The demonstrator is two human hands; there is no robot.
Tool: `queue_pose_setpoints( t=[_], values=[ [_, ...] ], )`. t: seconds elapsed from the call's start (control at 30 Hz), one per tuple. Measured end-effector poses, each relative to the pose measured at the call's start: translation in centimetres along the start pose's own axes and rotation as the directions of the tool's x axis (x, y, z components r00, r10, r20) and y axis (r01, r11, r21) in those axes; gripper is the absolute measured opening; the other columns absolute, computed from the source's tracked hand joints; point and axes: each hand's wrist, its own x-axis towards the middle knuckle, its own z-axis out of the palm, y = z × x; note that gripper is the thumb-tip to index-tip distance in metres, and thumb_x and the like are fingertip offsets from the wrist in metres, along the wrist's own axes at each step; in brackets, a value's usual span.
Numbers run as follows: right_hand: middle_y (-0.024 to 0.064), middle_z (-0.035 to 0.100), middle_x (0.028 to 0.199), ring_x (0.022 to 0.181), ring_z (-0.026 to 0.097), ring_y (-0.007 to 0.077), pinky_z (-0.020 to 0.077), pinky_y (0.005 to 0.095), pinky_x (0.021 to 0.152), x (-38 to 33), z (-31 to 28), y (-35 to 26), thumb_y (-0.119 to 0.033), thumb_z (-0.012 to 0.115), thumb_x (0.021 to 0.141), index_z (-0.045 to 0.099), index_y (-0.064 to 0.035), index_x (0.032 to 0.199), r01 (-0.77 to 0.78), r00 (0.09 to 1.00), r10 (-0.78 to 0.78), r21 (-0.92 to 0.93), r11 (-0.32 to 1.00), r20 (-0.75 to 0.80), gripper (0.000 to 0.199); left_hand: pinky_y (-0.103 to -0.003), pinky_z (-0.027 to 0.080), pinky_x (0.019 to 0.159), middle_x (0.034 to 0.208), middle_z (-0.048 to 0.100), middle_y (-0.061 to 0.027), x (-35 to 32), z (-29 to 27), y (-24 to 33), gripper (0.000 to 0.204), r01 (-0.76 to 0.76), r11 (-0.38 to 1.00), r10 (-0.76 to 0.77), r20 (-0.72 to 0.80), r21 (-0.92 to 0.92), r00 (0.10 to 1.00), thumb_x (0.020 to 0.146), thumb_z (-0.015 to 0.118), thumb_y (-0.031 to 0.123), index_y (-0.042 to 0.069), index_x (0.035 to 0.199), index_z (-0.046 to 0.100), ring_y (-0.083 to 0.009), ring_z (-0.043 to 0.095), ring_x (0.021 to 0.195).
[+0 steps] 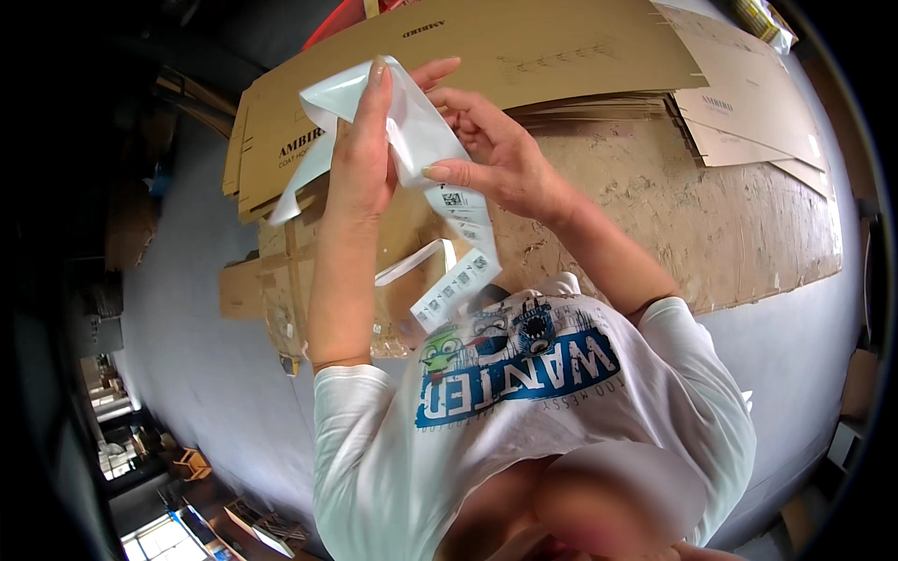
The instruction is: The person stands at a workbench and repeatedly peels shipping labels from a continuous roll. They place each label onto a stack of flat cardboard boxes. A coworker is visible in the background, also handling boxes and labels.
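A long white strip of labels [456, 280], with small square black codes printed along it, hangs in a zigzag between my hands and my chest. Its upper part is a glossy, blank white band [412, 112], looped over and trailing to the left. My left hand [365, 159] is closed on this upper band, thumb in front and the other fingers mostly hidden behind. To its right, my right hand [500, 154] pinches the strip's edge, its thumb just above the printed codes. Its other fingers are curled, partly behind the band.
Flat brown cardboard sheets [580, 56] are stacked beyond my hands, with more cardboard [748, 103] at the far right. They lie on a worn brown board surface [673, 220]. A white band loop [416, 262] rests below my hands. Grey floor [187, 309] surrounds the surface.
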Motion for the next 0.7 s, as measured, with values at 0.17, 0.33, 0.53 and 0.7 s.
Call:
queue_pose_setpoints(
  t=[0.17,0.33,0.53,0.7],
  values=[
    [0.0006,0.057,0.077,0.072,0.054,0.0041,0.0448,0.0195,0.063,-2.6,-2.1,-2.7,0.003,0.067,0.079,0.045,-0.0037,0.128,-0.083,0.983,0.107,0.161,0.984,-0.149,0.055,-0.029,0.048,0.083,0.107,0.063,-0.0101,1.2,1.8,-0.6,0.036,0.117,0.986,-0.118,-0.004,-0.120,0.993,0.095,0.050,0.028,-0.003,0.111,0.058,-0.0156,0.061,0.092],
    [0.0006,0.060,0.079,0.074,0.056,0.0046,0.0474,0.0203,0.065,-3.5,-4.6,-3.1,0.006,0.067,0.079,0.055,-0.0015,0.118,-0.092,0.989,0.074,-0.138,0.986,-0.131,0.041,-0.032,0.051,0.080,0.101,0.064,-0.0103,0.5,2.7,-3.1,0.023,0.206,0.962,-0.208,0.010,-0.179,0.978,0.085,0.061,0.007,-0.002,0.107,0.058,-0.0156,0.062,0.090],
    [0.0060,0.064,0.092,0.086,0.061,0.0104,0.0512,0.0232,0.077,-3.8,-4.8,-5.0,0.008,0.066,0.078,0.053,0.0030,0.121,-0.203,0.970,0.204,0.023,0.979,-0.133,0.045,-0.031,0.053,0.079,0.100,0.064,-0.0131,0.2,2.8,-4.1,0.024,0.283,0.883,-0.256,0.121,-0.374,0.959,0.086,0.059,0.006,-0.004,0.107,0.057,-0.0187,0.064,0.089],
    [0.0056,0.064,0.090,0.085,0.061,0.0098,0.0513,0.0237,0.077,-4.1,-5.1,-5.2,0.007,0.065,0.079,0.055,0.0024,0.116,-0.189,0.975,0.175,-0.098,0.977,-0.137,0.039,-0.028,0.051,0.075,0.097,0.066,-0.0098,-0.5,4.2,-3.9,0.022,0.282,0.938,-0.275,0.061,-0.202,0.959,0.081,0.064,0.000,-0.004,0.103,0.060,-0.0166,0.064,0.086]
  ],
)
